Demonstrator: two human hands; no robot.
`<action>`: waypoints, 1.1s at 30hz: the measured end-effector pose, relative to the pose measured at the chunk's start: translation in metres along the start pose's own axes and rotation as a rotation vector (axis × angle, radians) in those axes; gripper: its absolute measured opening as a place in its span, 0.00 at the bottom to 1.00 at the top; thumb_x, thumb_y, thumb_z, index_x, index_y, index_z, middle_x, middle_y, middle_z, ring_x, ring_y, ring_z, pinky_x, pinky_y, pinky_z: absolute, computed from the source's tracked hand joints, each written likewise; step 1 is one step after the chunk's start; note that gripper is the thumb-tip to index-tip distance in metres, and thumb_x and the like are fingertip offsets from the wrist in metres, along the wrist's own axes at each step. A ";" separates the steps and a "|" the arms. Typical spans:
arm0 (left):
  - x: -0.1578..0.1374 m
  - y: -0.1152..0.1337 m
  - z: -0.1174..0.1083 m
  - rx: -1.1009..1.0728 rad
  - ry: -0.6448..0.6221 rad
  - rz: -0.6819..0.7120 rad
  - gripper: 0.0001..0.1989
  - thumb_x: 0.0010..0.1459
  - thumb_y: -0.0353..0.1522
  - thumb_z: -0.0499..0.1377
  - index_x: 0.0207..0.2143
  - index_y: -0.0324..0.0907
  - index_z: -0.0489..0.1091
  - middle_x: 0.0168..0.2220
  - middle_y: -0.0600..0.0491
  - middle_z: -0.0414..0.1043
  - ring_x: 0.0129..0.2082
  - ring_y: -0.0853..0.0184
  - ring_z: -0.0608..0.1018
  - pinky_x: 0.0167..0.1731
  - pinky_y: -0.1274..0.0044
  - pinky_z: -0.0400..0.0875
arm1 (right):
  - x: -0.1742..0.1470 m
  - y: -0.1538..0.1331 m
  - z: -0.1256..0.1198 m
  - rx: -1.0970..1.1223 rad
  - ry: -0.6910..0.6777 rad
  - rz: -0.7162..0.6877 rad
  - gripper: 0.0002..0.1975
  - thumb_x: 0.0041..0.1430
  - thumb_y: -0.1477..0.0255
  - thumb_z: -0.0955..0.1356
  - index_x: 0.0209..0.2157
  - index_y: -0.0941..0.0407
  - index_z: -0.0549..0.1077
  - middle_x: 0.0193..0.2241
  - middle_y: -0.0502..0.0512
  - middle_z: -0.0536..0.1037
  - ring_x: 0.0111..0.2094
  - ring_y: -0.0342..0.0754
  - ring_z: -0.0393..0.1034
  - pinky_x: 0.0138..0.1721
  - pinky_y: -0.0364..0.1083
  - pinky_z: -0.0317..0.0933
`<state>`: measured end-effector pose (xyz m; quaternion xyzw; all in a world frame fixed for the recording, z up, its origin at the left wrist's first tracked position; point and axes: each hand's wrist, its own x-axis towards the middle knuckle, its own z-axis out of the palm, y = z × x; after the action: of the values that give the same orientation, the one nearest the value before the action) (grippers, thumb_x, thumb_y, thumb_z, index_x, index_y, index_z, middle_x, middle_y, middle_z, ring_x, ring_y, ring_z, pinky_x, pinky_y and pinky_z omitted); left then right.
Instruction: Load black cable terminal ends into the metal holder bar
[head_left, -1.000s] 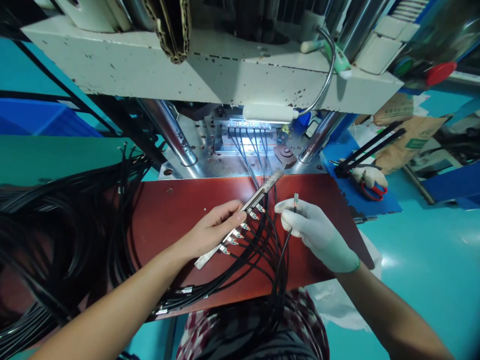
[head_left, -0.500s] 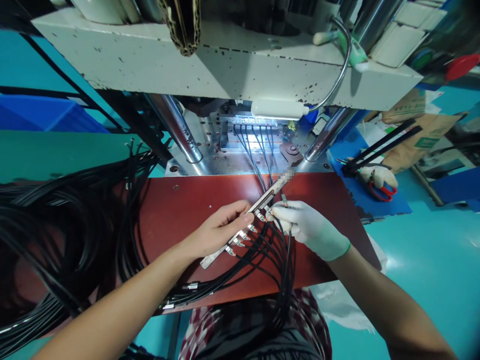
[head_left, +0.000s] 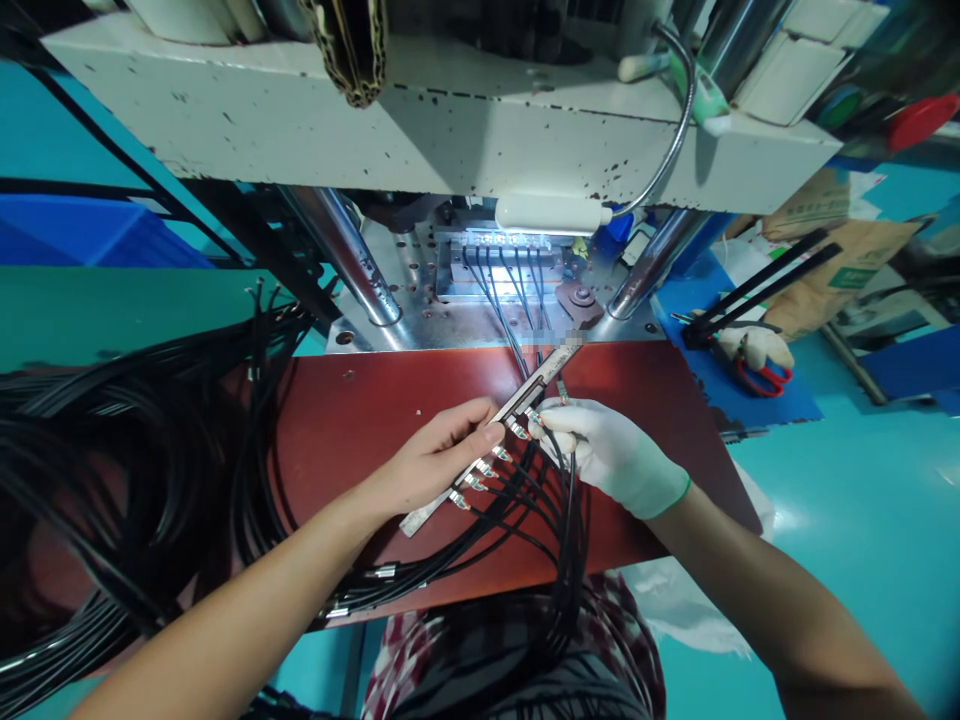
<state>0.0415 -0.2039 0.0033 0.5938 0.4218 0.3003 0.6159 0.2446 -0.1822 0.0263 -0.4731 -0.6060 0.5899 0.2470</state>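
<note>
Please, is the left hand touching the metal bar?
Touching. The head view shows the left hand gripping the metal bar, which sticks out past both sides.

A red-brown bench top spans the middle, the floor lying lower around it. To its right, glossy turquoise floor catches a pale glare, with crumpled white sheeting near its front right edge. Past its right end are a blue work surface and brown paper sacks. Beyond its far edge, under a chipped cream machine beam, hangs a white lamp (its glow cold and bright on the metal below).
</note>
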 end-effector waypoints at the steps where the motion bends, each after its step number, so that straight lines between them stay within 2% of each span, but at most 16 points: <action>1: 0.000 0.000 0.000 0.000 0.004 -0.001 0.17 0.61 0.45 0.53 0.31 0.39 0.64 0.25 0.58 0.58 0.25 0.74 0.62 0.24 0.81 0.58 | -0.001 0.001 0.000 0.054 -0.026 0.022 0.13 0.52 0.65 0.68 0.17 0.54 0.66 0.17 0.47 0.60 0.21 0.41 0.53 0.22 0.43 0.50; 3: 0.000 0.000 0.001 0.002 0.011 -0.002 0.17 0.61 0.45 0.53 0.31 0.39 0.64 0.25 0.59 0.58 0.25 0.74 0.62 0.24 0.81 0.58 | -0.001 0.003 0.001 0.210 -0.062 0.095 0.13 0.54 0.65 0.67 0.19 0.54 0.66 0.17 0.46 0.59 0.20 0.41 0.51 0.22 0.43 0.49; 6: 0.001 0.000 0.001 0.001 0.013 0.002 0.17 0.61 0.45 0.53 0.31 0.39 0.63 0.25 0.59 0.58 0.25 0.73 0.62 0.24 0.80 0.57 | -0.002 0.001 0.003 0.302 0.001 0.155 0.13 0.54 0.65 0.67 0.20 0.54 0.65 0.17 0.45 0.58 0.20 0.41 0.49 0.22 0.44 0.46; 10: 0.001 -0.001 0.001 0.002 0.024 -0.012 0.17 0.61 0.45 0.53 0.31 0.39 0.63 0.25 0.59 0.57 0.24 0.73 0.61 0.24 0.80 0.56 | -0.005 -0.007 0.005 0.250 0.049 0.149 0.10 0.53 0.68 0.67 0.21 0.55 0.66 0.19 0.47 0.62 0.21 0.41 0.50 0.22 0.45 0.44; 14: 0.001 -0.003 0.001 -0.019 0.043 -0.014 0.17 0.61 0.45 0.54 0.32 0.39 0.64 0.26 0.58 0.57 0.26 0.73 0.60 0.25 0.81 0.56 | -0.006 -0.001 0.004 0.377 0.065 0.125 0.14 0.55 0.65 0.69 0.21 0.55 0.64 0.20 0.46 0.61 0.21 0.40 0.49 0.22 0.44 0.43; 17: 0.001 -0.005 0.000 -0.037 0.042 -0.011 0.17 0.61 0.45 0.54 0.33 0.39 0.64 0.27 0.58 0.58 0.27 0.73 0.61 0.27 0.81 0.58 | -0.008 0.011 0.000 0.431 0.077 0.109 0.10 0.57 0.64 0.69 0.31 0.57 0.72 0.24 0.47 0.66 0.23 0.39 0.53 0.23 0.43 0.46; 20: 0.001 -0.008 -0.002 -0.039 0.034 -0.018 0.17 0.61 0.46 0.54 0.35 0.39 0.65 0.29 0.57 0.60 0.29 0.72 0.63 0.28 0.81 0.59 | -0.013 0.019 -0.004 0.451 0.111 0.116 0.14 0.56 0.66 0.70 0.43 0.56 0.73 0.28 0.50 0.71 0.24 0.37 0.57 0.25 0.41 0.50; 24: 0.001 -0.012 -0.003 -0.041 0.024 -0.015 0.17 0.62 0.45 0.54 0.36 0.39 0.66 0.28 0.57 0.59 0.28 0.73 0.62 0.28 0.81 0.59 | -0.019 0.022 -0.006 0.463 0.187 0.054 0.11 0.58 0.64 0.70 0.37 0.58 0.73 0.27 0.50 0.73 0.22 0.36 0.57 0.24 0.40 0.50; 26: 0.001 -0.011 -0.003 -0.043 0.023 -0.016 0.17 0.62 0.45 0.54 0.36 0.39 0.65 0.28 0.57 0.59 0.27 0.73 0.62 0.27 0.81 0.59 | -0.020 0.023 -0.007 0.533 0.205 0.017 0.13 0.60 0.61 0.68 0.35 0.57 0.74 0.27 0.50 0.72 0.22 0.36 0.56 0.23 0.40 0.50; 28: 0.001 -0.010 -0.003 -0.046 0.026 -0.019 0.17 0.62 0.46 0.54 0.34 0.39 0.65 0.28 0.57 0.59 0.27 0.74 0.63 0.26 0.82 0.60 | -0.018 0.024 -0.009 0.680 0.156 0.022 0.14 0.61 0.59 0.67 0.37 0.56 0.76 0.27 0.50 0.71 0.22 0.37 0.55 0.24 0.39 0.51; 31: 0.002 -0.008 -0.002 -0.088 0.018 -0.047 0.18 0.61 0.46 0.55 0.33 0.39 0.64 0.27 0.58 0.59 0.26 0.75 0.63 0.24 0.83 0.60 | -0.014 0.025 -0.014 0.894 -0.029 0.114 0.13 0.56 0.59 0.71 0.35 0.55 0.76 0.26 0.48 0.67 0.24 0.38 0.55 0.25 0.39 0.53; 33: 0.002 -0.007 -0.002 -0.138 -0.002 -0.079 0.18 0.60 0.47 0.55 0.33 0.40 0.63 0.27 0.58 0.61 0.24 0.75 0.64 0.22 0.83 0.60 | -0.010 0.021 -0.015 0.833 -0.083 0.138 0.13 0.52 0.60 0.72 0.30 0.56 0.76 0.24 0.47 0.66 0.23 0.38 0.55 0.25 0.40 0.52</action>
<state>0.0397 -0.2022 -0.0038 0.5333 0.4226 0.3037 0.6670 0.2675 -0.1864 0.0117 -0.3482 -0.2921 0.8182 0.3522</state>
